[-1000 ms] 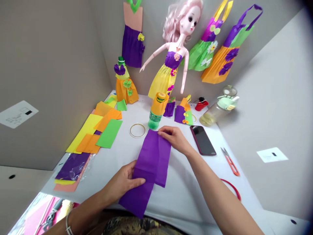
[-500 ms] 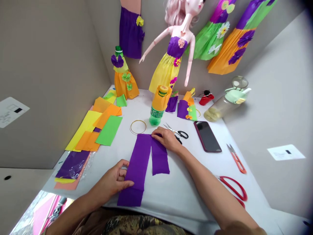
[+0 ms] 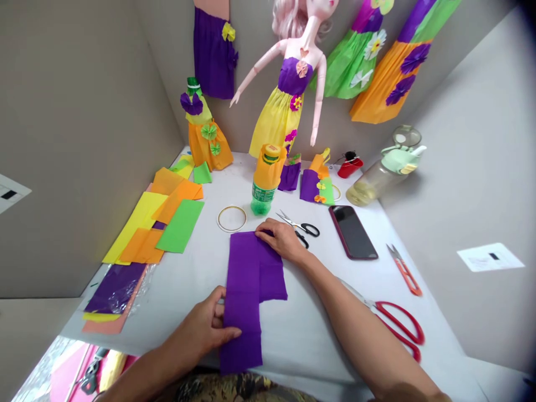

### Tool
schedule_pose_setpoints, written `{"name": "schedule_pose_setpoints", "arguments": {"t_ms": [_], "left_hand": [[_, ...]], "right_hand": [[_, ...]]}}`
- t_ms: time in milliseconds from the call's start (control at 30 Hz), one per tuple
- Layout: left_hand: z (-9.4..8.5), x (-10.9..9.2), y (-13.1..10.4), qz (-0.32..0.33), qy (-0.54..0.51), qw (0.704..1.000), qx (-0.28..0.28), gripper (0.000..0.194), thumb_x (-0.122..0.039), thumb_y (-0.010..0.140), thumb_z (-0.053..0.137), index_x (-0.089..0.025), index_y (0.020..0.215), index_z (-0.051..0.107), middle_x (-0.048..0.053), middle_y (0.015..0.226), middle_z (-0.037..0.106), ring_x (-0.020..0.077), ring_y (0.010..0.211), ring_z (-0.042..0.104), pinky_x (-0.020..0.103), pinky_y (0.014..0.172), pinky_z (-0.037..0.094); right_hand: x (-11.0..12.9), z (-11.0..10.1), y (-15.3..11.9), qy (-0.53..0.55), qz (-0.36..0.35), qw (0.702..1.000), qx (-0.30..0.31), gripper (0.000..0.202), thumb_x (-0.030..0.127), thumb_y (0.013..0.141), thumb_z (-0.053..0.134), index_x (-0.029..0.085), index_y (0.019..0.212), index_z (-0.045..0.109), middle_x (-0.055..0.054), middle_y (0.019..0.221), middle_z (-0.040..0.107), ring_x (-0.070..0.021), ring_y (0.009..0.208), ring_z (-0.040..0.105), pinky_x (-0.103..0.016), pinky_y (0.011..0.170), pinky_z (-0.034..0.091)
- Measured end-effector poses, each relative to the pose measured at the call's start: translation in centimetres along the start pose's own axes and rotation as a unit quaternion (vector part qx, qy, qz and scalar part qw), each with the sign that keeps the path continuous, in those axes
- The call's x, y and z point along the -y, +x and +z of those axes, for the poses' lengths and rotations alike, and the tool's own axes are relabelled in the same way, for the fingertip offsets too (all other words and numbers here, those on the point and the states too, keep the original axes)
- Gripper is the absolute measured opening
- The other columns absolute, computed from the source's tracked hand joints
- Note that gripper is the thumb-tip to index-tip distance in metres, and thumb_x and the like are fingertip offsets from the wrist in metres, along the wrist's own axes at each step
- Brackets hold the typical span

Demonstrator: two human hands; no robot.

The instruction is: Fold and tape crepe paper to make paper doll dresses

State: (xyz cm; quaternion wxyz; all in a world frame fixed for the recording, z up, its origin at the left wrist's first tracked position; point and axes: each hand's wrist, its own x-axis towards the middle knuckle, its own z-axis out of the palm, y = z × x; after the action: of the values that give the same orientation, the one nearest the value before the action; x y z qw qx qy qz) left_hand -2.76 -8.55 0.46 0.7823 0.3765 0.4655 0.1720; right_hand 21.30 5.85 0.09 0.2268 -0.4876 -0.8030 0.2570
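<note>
A long purple strip lies upright before me, its lower end near the table's front edge. My left hand grips its left edge, thumb on top and fingers underneath. A shorter purple piece lies to the right, its left side meeting the long strip. My right hand pinches the top of the purple pieces where they meet. Just beyond that hand are black-handled scissors, partly covered by it. A green bottle wrapped in orange stands behind, with a thin ring to its left.
Coloured sheets are piled at the left. Red-handled scissors lie partly under my right forearm. On the right are a phone, orange snips and a water bottle. A doll stands at the back.
My left hand has swung the lower end of the long strip to the right, closing the gap to the shorter piece. My right hand still pinches the top. The view has shifted slightly.
</note>
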Motion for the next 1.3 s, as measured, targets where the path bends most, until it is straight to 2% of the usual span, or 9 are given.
{"name": "schedule_pose_setpoints", "arguments": {"t_ms": [100,167,233,300,367,500,733,1067,1300], "left_hand": [[-0.8,-2.2,-1.5,-0.009,0.189,0.980,-0.061,0.047,-0.036,0.070,0.078,-0.024,0.102,0.046,-0.005,0.076,0.068,0.0133,0.053,0.061,0.022,0.051,0.045],[-1.3,-3.8,-2.4,0.048,0.365,0.921,-0.124,0.031,-0.036,0.077,0.073,-0.023,0.097,0.053,-0.005,0.075,0.066,0.0121,0.050,0.058,0.023,0.052,0.045],[-1.6,-5.0,-2.5,0.152,0.485,0.842,-0.182,0.018,-0.038,0.088,0.061,-0.024,0.099,0.060,-0.001,0.085,0.069,0.0169,0.068,0.066,0.027,0.067,0.051],[-1.4,-5.2,-1.4,0.262,0.546,0.777,-0.171,0.025,-0.036,0.095,0.051,-0.025,0.116,0.061,0.006,0.112,0.070,0.0237,0.105,0.066,0.034,0.092,0.051],[-0.9,-4.3,0.6,0.328,0.588,0.731,-0.112,0.042,-0.031,0.097,0.050,-0.025,0.139,0.048,0.009,0.142,0.056,0.0264,0.136,0.047,0.042,0.112,0.039],[0.0,-0.8,4.2,0.351,0.648,0.675,-0.042,0.084,-0.043,0.090,0.063,-0.023,0.156,0.017,0.014,0.158,0.036,0.0291,0.149,0.026,0.049,0.119,0.028],[0.3,1.6,3.3,0.402,0.640,0.655,-0.020,0.095,-0.064,0.088,0.050,-0.018,0.158,0.006,0.018,0.158,0.033,0.0326,0.148,0.026,0.051,0.120,0.026],[0.3,2.2,2.5,0.401,0.629,0.666,0.011,0.103,-0.066,0.084,0.054,-0.022,0.158,-0.003,0.016,0.157,0.037,0.0332,0.146,0.031,0.050,0.118,0.029],[0.7,2.5,2.1,0.424,0.643,0.637,0.008,0.106,-0.069,0.084,0.051,-0.016,0.158,-0.004,0.018,0.156,0.038,0.0330,0.146,0.032,0.048,0.118,0.030]], "right_hand": [[0.2,-0.1,-0.1,-0.002,0.005,1.000,0.000,0.013,0.022,0.094,0.059,0.023,0.094,0.071,-0.003,0.095,0.070,-0.0163,0.086,0.064,-0.027,0.079,0.045],[0.3,-0.1,-0.1,-0.003,0.007,1.000,-0.001,0.012,0.022,0.093,0.059,0.023,0.094,0.072,-0.003,0.094,0.070,-0.0161,0.085,0.064,-0.026,0.079,0.045],[0.2,-0.1,-0.1,-0.005,0.008,1.000,-0.002,0.012,0.022,0.093,0.060,0.023,0.094,0.072,-0.003,0.094,0.070,-0.0159,0.085,0.064,-0.026,0.078,0.045],[0.1,0.0,-0.1,-0.007,0.008,1.000,-0.005,0.012,0.023,0.094,0.060,0.023,0.093,0.072,-0.002,0.093,0.070,-0.0157,0.084,0.064,-0.026,0.078,0.045],[0.0,0.1,0.0,-0.010,0.007,1.000,-0.008,0.012,0.024,0.094,0.060,0.023,0.093,0.072,-0.002,0.092,0.070,-0.0153,0.084,0.064,-0.025,0.077,0.045],[-0.2,0.2,0.0,-0.021,0.002,1.000,-0.017,0.013,0.024,0.095,0.058,0.022,0.093,0.071,-0.002,0.091,0.069,-0.0152,0.083,0.064,-0.025,0.076,0.045],[-0.3,0.4,0.0,-0.035,-0.003,0.999,-0.021,0.013,0.024,0.095,0.057,0.022,0.093,0.070,-0.002,0.092,0.069,-0.0161,0.083,0.064,-0.026,0.076,0.045],[0.2,0.5,-0.2,-0.068,-0.002,0.997,-0.034,0.013,0.023,0.096,0.054,0.022,0.093,0.067,-0.003,0.091,0.066,-0.0160,0.082,0.062,-0.026,0.074,0.044],[0.5,0.6,-0.4,-0.093,-0.005,0.995,-0.039,0.014,0.022,0.097,0.053,0.022,0.093,0.065,-0.003,0.090,0.064,-0.0162,0.082,0.061,-0.026,0.073,0.043]]}}
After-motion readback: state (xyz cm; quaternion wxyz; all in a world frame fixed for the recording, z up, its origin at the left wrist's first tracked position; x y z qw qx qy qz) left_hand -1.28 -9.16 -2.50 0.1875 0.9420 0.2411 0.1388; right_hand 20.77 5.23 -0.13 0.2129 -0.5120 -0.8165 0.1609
